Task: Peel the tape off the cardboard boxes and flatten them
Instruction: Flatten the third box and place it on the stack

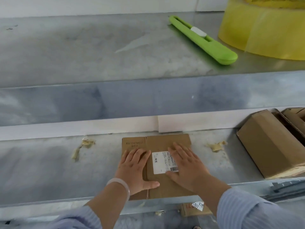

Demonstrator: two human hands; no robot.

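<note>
Scraps of yellowed tape [83, 144] cling to the lower metal shelf [41, 171] at the left. Mid-shelf lies a flattened cardboard box [165, 142], its near edge at the shelf's lip. The left hand [135, 169], a pale bracelet [119, 185] on its wrist, presses flat on it with fingers spread. The right hand [186, 166] does likewise, fingers straight, partly covering a white label [160, 162]. Farther right sit another tape scrap [216, 146] and unflattened boxes [270, 146]. On the far upper shelf [82, 47] rest a green cutter [203, 40] and a yellow tape roll [264, 27].
</note>
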